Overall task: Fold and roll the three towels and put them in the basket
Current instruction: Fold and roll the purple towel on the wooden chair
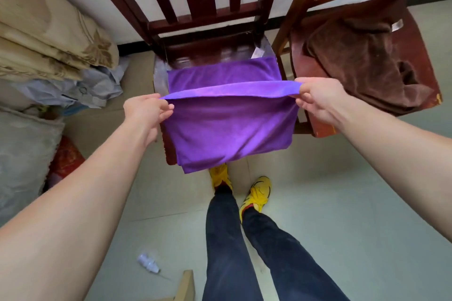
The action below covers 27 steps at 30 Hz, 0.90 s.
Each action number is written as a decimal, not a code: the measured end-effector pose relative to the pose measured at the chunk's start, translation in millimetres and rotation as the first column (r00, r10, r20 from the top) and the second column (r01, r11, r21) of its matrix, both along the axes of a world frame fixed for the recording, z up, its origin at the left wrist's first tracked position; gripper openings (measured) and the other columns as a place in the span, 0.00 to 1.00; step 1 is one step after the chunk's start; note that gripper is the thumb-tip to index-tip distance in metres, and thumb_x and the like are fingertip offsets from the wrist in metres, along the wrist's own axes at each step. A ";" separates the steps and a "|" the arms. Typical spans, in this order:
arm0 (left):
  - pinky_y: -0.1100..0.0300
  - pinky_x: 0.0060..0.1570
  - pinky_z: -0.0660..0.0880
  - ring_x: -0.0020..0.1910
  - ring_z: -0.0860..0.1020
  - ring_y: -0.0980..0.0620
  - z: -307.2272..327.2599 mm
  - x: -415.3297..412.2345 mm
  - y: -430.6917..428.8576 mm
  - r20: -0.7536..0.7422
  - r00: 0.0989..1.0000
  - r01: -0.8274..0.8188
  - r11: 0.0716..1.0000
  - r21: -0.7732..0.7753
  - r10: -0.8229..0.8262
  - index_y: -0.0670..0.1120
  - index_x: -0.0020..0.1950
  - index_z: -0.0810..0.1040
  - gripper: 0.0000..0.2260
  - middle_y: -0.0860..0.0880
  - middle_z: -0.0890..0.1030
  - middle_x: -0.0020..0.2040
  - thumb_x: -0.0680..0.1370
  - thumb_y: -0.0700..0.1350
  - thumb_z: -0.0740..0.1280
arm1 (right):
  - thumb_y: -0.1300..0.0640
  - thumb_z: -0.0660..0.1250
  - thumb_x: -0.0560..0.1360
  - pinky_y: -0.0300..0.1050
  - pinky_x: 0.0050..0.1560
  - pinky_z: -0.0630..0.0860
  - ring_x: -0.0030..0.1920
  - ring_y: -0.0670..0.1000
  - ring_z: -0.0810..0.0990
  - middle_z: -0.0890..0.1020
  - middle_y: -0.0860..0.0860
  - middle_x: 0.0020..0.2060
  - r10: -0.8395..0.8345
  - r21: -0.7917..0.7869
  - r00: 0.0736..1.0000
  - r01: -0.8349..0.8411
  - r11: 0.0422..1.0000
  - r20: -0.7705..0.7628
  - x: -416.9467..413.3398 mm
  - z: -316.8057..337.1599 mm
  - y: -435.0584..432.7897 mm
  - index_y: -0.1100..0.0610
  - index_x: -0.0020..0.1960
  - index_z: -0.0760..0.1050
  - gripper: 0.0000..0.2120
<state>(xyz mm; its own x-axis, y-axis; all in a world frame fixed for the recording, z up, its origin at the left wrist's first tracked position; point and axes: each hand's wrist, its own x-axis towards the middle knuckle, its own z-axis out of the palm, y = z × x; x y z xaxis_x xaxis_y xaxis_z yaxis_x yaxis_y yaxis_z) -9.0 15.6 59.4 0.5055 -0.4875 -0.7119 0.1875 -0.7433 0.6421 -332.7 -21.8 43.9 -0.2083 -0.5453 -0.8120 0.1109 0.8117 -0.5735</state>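
Observation:
A purple towel (pixel 227 127) lies over the seat of a dark wooden chair (pixel 208 49), its front part hanging past the seat's front edge. My left hand (pixel 146 111) pinches the towel's raised fold at the left end. My right hand (pixel 318 98) pinches the same fold at the right end, and the fold is stretched taut between them above the seat. A brown towel (pixel 362 66) lies crumpled on a second wooden chair (pixel 315 76) to the right. No basket and no third towel are in view.
Folded beige bedding (pixel 49 39) and grey plastic bags (pixel 93 85) are piled at the left. A small clear plastic bottle (pixel 148 262) lies on the tiled floor. My legs and yellow shoes (pixel 256 193) stand just in front of the chair.

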 end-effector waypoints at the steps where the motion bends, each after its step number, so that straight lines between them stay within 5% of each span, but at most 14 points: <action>1: 0.62 0.38 0.79 0.31 0.79 0.52 -7.9 1.8 -5.2 0.131 0.986 0.096 0.994 0.046 -0.101 0.40 0.49 0.77 0.09 0.43 0.77 0.37 0.72 0.29 0.66 | 0.68 0.63 0.74 0.35 0.29 0.71 0.32 0.46 0.82 0.82 0.53 0.36 0.057 -0.019 0.992 -0.060 0.998 -0.111 2.6 -6.4 -4.7 0.59 0.50 0.78 0.10; 3: 0.56 0.44 0.80 0.35 0.81 0.48 -24.6 8.8 -21.2 0.350 0.888 0.257 0.953 0.160 -0.298 0.43 0.47 0.82 0.05 0.40 0.81 0.40 0.74 0.37 0.69 | 0.60 0.69 0.74 0.38 0.25 0.67 0.25 0.46 0.76 0.79 0.51 0.27 0.125 -0.060 0.951 -0.147 0.987 -0.282 5.8 -19.8 -21.9 0.55 0.38 0.77 0.06; 6: 0.53 0.54 0.77 0.49 0.81 0.44 -45.2 24.0 -45.7 0.462 0.791 0.340 0.916 0.214 -0.401 0.45 0.49 0.83 0.07 0.42 0.84 0.47 0.75 0.45 0.69 | 0.51 0.73 0.71 0.46 0.38 0.73 0.34 0.49 0.77 0.80 0.51 0.32 0.163 -0.111 0.846 -0.252 0.961 -0.508 5.2 -40.7 -47.5 0.53 0.29 0.77 0.13; 13: 0.55 0.46 0.75 0.44 0.80 0.44 -98.9 46.9 -103.5 0.409 0.781 0.402 0.881 0.251 -0.472 0.44 0.43 0.81 0.06 0.44 0.81 0.41 0.75 0.46 0.67 | 0.52 0.72 0.70 0.47 0.42 0.78 0.40 0.52 0.81 0.82 0.49 0.36 0.225 -0.013 0.799 -0.279 0.960 -0.557 23.4 -95.6 -102.8 0.51 0.31 0.77 0.10; 16: 0.51 0.51 0.78 0.47 0.80 0.41 -118.9 48.3 -118.1 0.396 0.745 0.457 0.843 0.283 -0.537 0.45 0.41 0.80 0.05 0.41 0.82 0.42 0.75 0.46 0.68 | 0.50 0.71 0.70 0.42 0.41 0.75 0.41 0.53 0.81 0.82 0.50 0.40 0.322 0.078 0.696 -0.359 0.930 -0.641 23.4 -113.2 -115.2 0.50 0.40 0.80 0.04; 21: 0.51 0.50 0.74 0.50 0.78 0.37 -145.3 49.3 -139.4 0.477 0.400 0.679 0.603 0.420 -0.783 0.45 0.46 0.82 0.05 0.38 0.81 0.47 0.72 0.41 0.68 | 0.53 0.70 0.72 0.42 0.39 0.66 0.40 0.54 0.76 0.78 0.50 0.39 0.501 0.223 0.404 -0.564 0.795 -0.766 27.9 -134.7 -133.1 0.51 0.45 0.80 0.04; 27: 0.47 0.50 0.74 0.57 0.72 0.38 -149.4 48.8 -147.7 0.503 0.034 0.811 0.318 0.490 -0.863 0.43 0.50 0.81 0.10 0.40 0.73 0.55 0.69 0.41 0.71 | 0.52 0.69 0.70 0.49 0.48 0.72 0.58 0.59 0.74 0.76 0.54 0.56 0.582 0.250 0.117 -0.822 0.511 -0.804 30.0 -132.3 -138.7 0.50 0.59 0.75 0.18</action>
<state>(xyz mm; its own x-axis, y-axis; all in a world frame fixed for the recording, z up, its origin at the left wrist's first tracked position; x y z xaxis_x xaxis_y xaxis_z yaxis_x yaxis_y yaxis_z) 39.7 -132.1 -90.0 0.0368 -0.8704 -0.4910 -0.9714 -0.1464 0.1867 -302.7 -160.5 -88.4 -0.0287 -0.9132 -0.4066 -0.9737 0.1174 -0.1950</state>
